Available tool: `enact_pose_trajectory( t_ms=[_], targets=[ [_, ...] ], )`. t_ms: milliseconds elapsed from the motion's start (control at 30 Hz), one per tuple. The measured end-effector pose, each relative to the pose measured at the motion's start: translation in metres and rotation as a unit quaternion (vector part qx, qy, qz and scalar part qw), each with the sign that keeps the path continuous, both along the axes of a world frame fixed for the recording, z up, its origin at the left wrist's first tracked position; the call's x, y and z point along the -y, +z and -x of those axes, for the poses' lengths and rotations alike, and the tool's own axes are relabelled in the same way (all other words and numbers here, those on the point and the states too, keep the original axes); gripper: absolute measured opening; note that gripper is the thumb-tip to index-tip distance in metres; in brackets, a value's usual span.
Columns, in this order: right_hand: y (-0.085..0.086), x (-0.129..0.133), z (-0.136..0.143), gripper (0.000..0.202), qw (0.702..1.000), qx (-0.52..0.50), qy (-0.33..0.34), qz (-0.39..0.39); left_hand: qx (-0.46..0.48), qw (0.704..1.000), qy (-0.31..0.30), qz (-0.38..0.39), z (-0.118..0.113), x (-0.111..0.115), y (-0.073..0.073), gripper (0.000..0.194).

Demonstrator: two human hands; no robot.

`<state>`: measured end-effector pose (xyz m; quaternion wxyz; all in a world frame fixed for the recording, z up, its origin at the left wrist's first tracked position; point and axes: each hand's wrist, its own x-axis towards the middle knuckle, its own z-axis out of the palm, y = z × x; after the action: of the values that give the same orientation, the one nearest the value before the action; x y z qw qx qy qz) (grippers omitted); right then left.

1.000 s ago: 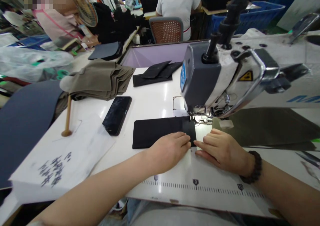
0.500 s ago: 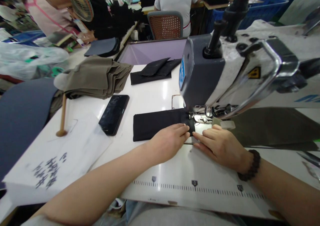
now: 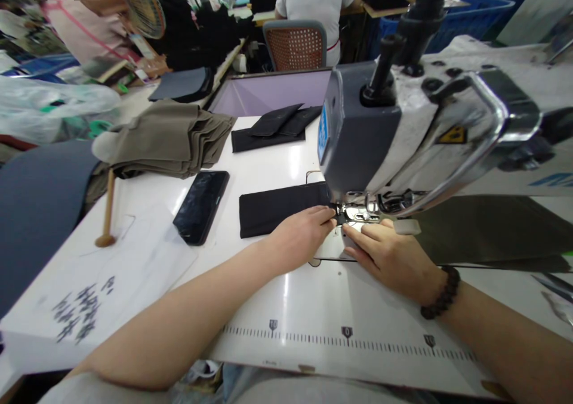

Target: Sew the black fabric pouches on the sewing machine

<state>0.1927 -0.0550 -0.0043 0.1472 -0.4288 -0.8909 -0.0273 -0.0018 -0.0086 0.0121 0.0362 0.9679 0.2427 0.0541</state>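
Note:
A folded black cloth piece (image 3: pixel 282 208) lies flat on the white sewing table, its right end at the presser foot (image 3: pixel 360 212) of the sewing machine (image 3: pixel 362 129). My left hand (image 3: pixel 304 237) rests on the cloth's right end, fingers pressed together at its near edge. Just right of it, my right hand (image 3: pixel 391 258), with a dark beaded bracelet on the wrist, touches the cloth's near corner with its forefinger; thumb and fingers are apart. The needle is hidden behind the machine head.
Left of the cloth lies a black phone (image 3: pixel 201 207). Behind are more black pieces (image 3: pixel 277 123) and a stack of olive cloth (image 3: pixel 165 138). Olive fabric (image 3: pixel 492 231) lies at the right. A wooden stick (image 3: pixel 107 213) stands at the left. A person in white (image 3: pixel 313 4) sits ahead.
The black cloth has moved away from me, farther along the presser foot, and both hands have moved forward with it. Less of its right end shows.

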Motion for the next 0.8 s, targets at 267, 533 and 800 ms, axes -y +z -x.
enact_pose_trajectory(
  t_ms=[267,533,800],
  targets=[
    [0.001,0.000,0.000,0.028,1.000,0.004,-0.007,0.004,-0.015,0.999,0.043,0.026,-0.004,-0.013,0.002,0.019],
    [0.003,0.000,0.000,0.027,1.000,0.001,-0.009,0.026,-0.037,0.998,0.049,0.007,-0.007,-0.012,0.002,0.020],
    [0.002,0.001,0.003,0.023,0.999,-0.006,-0.018,0.032,-0.064,0.996,0.051,-0.021,-0.011,-0.004,0.008,0.018]
  ],
)
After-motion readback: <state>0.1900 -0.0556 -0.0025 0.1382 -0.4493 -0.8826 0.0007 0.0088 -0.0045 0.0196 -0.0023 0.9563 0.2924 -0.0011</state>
